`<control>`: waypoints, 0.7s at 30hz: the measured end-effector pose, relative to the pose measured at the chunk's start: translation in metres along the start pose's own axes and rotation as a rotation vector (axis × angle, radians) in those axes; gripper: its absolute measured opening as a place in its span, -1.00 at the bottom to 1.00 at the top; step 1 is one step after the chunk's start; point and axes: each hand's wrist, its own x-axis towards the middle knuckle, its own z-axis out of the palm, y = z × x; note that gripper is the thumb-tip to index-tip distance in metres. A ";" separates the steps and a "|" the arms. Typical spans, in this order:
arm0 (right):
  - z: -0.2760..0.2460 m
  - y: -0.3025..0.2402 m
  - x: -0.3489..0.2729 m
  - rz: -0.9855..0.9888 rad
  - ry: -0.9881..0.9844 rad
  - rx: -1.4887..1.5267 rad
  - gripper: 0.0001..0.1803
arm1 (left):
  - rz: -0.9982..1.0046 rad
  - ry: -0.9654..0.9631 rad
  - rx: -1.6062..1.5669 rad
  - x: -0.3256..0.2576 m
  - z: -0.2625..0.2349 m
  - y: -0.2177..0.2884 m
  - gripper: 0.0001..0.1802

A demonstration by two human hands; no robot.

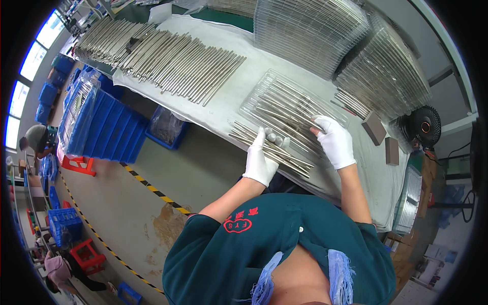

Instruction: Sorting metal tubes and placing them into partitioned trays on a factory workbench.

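My left hand [260,161], in a white glove, is closed around a bundle of thin silvery metal rods [284,156] held above the table's front edge. Just right of it, my gloved right hand [333,142] reaches over a clear plastic tray [247,105]. Its finger and thumb are bent together at the end of a metal rod [290,113], and the fingertips look uncovered. More rods lie side by side in that tray, partly hidden by both hands.
A long row of metal rods [173,63] covers the table's far left. Stacked clear trays [310,33] stand at the back. Two grey-brown blocks [374,128] and a black fan [424,126] are at the right. Blue crates [104,127] stand on the floor at left; people work beyond.
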 end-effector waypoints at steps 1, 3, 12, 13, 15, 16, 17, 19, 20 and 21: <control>0.000 -0.001 0.000 0.000 0.001 0.000 -0.71 | 0.000 -0.001 0.001 0.000 0.000 0.000 -0.77; -0.001 -0.003 0.001 0.078 -0.039 -0.025 -0.70 | -0.014 0.003 -0.015 0.001 -0.002 0.000 -0.77; -0.007 -0.004 0.005 0.116 -0.053 -0.023 -0.69 | -0.013 0.009 0.010 0.001 -0.001 0.000 -0.77; -0.006 -0.003 0.004 0.118 -0.051 -0.024 -0.69 | -0.015 0.007 0.010 0.001 -0.001 0.000 -0.77; -0.003 0.000 0.003 0.129 -0.057 -0.035 -0.70 | -0.035 0.000 -0.016 0.002 -0.002 0.000 -0.76; -0.004 -0.001 0.004 0.129 -0.055 -0.035 -0.70 | -0.036 -0.002 -0.015 0.002 -0.003 0.000 -0.76; -0.004 -0.004 0.004 0.119 -0.056 -0.071 -0.71 | -0.032 -0.020 -0.011 0.002 -0.004 0.000 -0.77; -0.004 -0.006 0.003 0.110 -0.056 -0.107 -0.72 | -0.030 -0.040 -0.006 0.002 -0.005 0.000 -0.78; -0.003 -0.006 0.001 0.102 -0.050 -0.115 -0.73 | -0.031 -0.027 -0.006 0.001 -0.005 0.000 -0.78; -0.002 -0.006 0.000 0.094 -0.044 -0.124 -0.74 | -0.031 -0.014 -0.005 0.001 -0.005 0.001 -0.78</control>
